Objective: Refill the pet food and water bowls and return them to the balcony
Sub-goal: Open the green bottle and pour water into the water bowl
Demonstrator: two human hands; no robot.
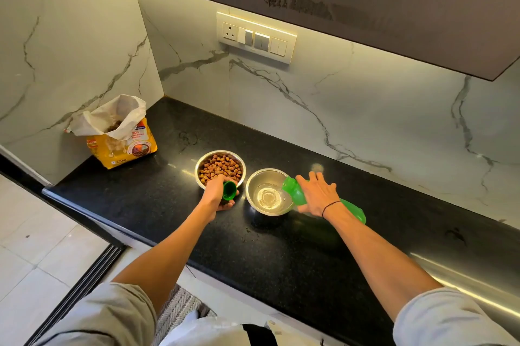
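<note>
Left grip (218, 193) holds green cap (229, 190) by kibble-filled food bowl (220, 169). Water bowl (268, 191) just beside it on counter (309, 247), partly filled. Right grip (316, 193) tips green bottle (323, 199) over it. Pouring step underway; next likely upright bottle, recap.

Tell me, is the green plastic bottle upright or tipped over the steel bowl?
Tipped. The right hand holds the green plastic bottle nearly level, mouth over the right-hand steel bowl, where water pools.
</note>
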